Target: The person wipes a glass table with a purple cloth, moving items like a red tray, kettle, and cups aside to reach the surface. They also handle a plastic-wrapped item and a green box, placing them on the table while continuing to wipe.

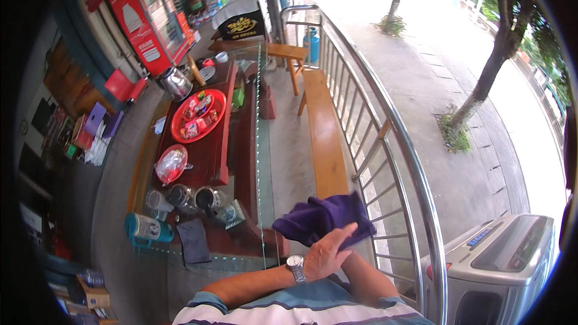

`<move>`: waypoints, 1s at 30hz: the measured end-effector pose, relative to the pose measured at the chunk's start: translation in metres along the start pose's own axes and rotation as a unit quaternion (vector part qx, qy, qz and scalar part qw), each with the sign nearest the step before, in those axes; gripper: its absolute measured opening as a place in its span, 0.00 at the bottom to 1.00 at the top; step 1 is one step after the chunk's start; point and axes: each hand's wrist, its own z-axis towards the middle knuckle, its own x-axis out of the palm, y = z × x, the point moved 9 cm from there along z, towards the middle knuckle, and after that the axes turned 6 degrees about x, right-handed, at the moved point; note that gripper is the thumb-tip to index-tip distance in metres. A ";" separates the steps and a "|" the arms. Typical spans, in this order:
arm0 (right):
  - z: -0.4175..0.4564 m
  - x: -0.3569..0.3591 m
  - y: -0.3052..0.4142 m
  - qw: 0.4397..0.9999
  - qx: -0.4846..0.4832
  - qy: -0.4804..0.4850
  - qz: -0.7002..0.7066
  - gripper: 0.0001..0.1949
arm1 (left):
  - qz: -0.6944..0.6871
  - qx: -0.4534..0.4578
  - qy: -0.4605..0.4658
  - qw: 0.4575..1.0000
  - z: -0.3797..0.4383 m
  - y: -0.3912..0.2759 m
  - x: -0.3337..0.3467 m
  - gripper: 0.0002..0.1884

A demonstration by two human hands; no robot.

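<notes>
A dark purple cloth (327, 216), bunched and creased, spreads between the glass table edge and the railing. My left hand (327, 253), a metal-band wristwatch (295, 268) at its wrist, crosses over my right wrist with thumb and fingers apart. Its fingertips lie over the near part of the cloth. From the lower right my right forearm (365, 275) reaches up to the cloth. My right hand itself is hidden behind the left hand and the cloth, which bunches out beyond that wrist.
On the glass-topped table (266, 162) are a red tray of packets (198, 115), a kettle (175, 83), glass jars (216, 203), a teal-lidded jug (149, 229) and a grey cloth (194, 240). A wooden bench (325, 131) runs along the metal railing (397, 122); a silver car (496, 262) stands outside.
</notes>
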 end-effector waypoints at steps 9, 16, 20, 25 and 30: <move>0.028 0.064 0.079 0.984 -0.021 0.065 -0.163 0.21 | 0.066 -0.084 -0.104 0.989 -0.088 0.082 -0.071 0.27; 0.076 0.028 0.022 0.854 -0.107 -0.113 -0.496 0.15 | 0.245 -0.273 -0.247 0.897 -0.235 0.217 -0.122 0.36; 0.117 0.074 -0.080 0.605 -0.194 -0.054 -0.770 0.13 | 0.337 -0.288 -0.273 0.854 -0.267 0.245 -0.145 0.35; 0.102 0.125 -0.203 0.602 -0.126 0.129 -0.778 0.30 | 0.424 -0.307 -0.271 0.808 -0.278 0.268 -0.157 0.35; 0.127 0.128 -0.213 0.515 -0.144 0.202 -0.821 0.38 | 0.451 -0.338 -0.234 0.792 -0.276 0.268 -0.150 0.36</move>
